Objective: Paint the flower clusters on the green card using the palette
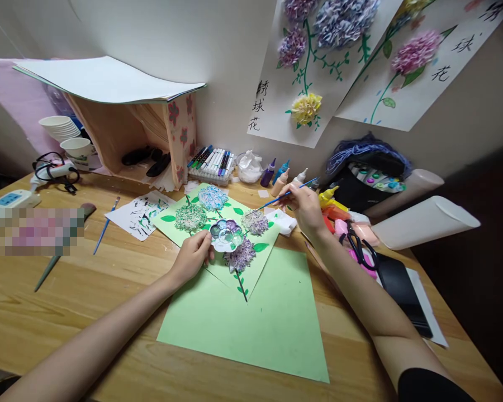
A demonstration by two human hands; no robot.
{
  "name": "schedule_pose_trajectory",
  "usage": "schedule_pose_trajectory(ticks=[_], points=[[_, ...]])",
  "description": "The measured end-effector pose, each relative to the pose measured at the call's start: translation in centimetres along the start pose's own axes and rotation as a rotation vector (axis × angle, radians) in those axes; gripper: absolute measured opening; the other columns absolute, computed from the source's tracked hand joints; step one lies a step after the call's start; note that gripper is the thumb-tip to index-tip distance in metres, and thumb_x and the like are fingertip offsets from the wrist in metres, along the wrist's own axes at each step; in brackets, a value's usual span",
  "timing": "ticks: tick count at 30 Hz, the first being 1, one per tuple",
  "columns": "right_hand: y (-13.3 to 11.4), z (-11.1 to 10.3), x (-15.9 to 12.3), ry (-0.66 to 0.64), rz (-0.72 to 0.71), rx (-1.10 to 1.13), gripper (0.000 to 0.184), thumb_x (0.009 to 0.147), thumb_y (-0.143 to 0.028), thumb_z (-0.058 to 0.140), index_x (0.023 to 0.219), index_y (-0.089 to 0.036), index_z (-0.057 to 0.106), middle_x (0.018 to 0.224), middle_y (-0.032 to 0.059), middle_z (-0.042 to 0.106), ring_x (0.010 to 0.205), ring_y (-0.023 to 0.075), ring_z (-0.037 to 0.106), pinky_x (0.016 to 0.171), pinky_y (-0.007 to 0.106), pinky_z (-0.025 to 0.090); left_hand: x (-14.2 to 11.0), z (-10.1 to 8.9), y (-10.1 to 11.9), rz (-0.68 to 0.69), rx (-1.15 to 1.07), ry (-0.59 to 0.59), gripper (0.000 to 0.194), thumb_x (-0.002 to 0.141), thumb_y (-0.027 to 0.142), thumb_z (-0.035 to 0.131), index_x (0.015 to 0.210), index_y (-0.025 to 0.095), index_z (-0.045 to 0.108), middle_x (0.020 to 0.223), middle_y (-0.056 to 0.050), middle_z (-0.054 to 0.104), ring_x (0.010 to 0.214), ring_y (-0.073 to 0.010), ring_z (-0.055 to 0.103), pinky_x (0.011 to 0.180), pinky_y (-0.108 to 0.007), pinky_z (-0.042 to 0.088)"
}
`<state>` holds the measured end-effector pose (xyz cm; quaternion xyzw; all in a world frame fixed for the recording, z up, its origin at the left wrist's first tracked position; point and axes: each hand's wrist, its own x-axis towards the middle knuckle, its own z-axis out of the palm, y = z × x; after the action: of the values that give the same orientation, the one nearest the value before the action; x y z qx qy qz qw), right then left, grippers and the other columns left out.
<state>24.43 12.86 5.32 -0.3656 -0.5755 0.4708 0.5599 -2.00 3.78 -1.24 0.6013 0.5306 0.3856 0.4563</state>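
Note:
My left hand (193, 255) grips the edge of a small flower-shaped paint palette (225, 235) with purple, blue and green paint in its wells. The palette is above a light green sheet with raised flowers (213, 218) in blue, green and purple, plus painted leaves and stems. In my right hand (302, 205) is a thin blue paintbrush (283, 197), pinched between the fingers. Its tip points left and down at the pale purple flower (255, 222) on the sheet's right side; whether it touches is too small to tell. A larger green sheet (251, 329) lies beneath.
Behind the work stand a marker box (212, 164), a bowl of white material (250, 166) and several paint bottles (268, 172). Left lie another blue brush (106, 229) and a paint-smeared paper (138, 215). At right are scissors (362, 245), a black case (402, 290) and a white tube (427, 223).

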Motion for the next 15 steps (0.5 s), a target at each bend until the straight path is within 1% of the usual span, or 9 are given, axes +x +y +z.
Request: schedule_pose_trajectory(ticks=[2, 6, 10, 13, 15], points=[[0.0, 1.0, -0.8, -0.069, -0.019, -0.046, 0.033, 0.082, -0.05, 0.06, 0.069, -0.019, 0.062, 0.059, 0.0011, 0.064, 0.056, 0.0143, 0.062, 0.05, 0.026, 0.049, 0.0, 0.0, 0.0, -0.001, 0.002, 0.0, 0.034, 0.093, 0.045, 0.039, 0.067, 0.022, 0.041, 0.051, 0.005, 0.056, 0.041, -0.0114, 0.049, 0.047, -0.024, 0.037], [0.0, 2.2, -2.3, -0.17, -0.114, -0.227, 0.033, 0.09, -0.045, 0.052, 0.076, -0.018, 0.065, 0.07, 0.0029, 0.068, 0.06, 0.0127, 0.062, 0.058, 0.026, 0.051, -0.1, 0.0, 0.0, 0.0, 0.006, 0.001, 0.034, 0.093, 0.044, 0.039, 0.067, 0.022, 0.041, 0.051, 0.005, 0.056, 0.041, -0.0112, 0.048, 0.047, -0.024, 0.037], [0.0, 2.4, -3.1, -0.232, -0.239, -0.412, 0.03, 0.095, -0.036, 0.046, 0.08, -0.019, 0.066, 0.079, 0.0037, 0.069, 0.065, 0.0118, 0.062, 0.061, 0.025, 0.05, -0.1, 0.1, 0.0, 0.001, 0.003, 0.005, 0.034, 0.093, 0.045, 0.039, 0.068, 0.021, 0.042, 0.051, 0.005, 0.056, 0.042, -0.0114, 0.049, 0.047, -0.024, 0.038], [0.3, 2.4, -3.5, -0.261, -0.318, -0.509, 0.03, 0.096, -0.032, 0.044, 0.081, -0.019, 0.066, 0.077, 0.003, 0.069, 0.065, 0.012, 0.062, 0.062, 0.025, 0.049, -0.2, 0.1, 0.0, 0.0, 0.001, 0.006, 0.035, 0.093, 0.046, 0.039, 0.068, 0.022, 0.041, 0.051, 0.005, 0.056, 0.041, -0.0114, 0.048, 0.047, -0.024, 0.038], [0.4, 2.6, -3.7, -0.28, -0.335, -0.539, 0.03, 0.096, -0.031, 0.043, 0.081, -0.019, 0.066, 0.076, 0.0024, 0.069, 0.065, 0.0121, 0.062, 0.062, 0.025, 0.049, -0.2, 0.1, 0.0, 0.0, 0.001, 0.009, 0.035, 0.093, 0.046, 0.039, 0.068, 0.022, 0.041, 0.051, 0.005, 0.056, 0.041, -0.0114, 0.048, 0.047, -0.024, 0.038]])
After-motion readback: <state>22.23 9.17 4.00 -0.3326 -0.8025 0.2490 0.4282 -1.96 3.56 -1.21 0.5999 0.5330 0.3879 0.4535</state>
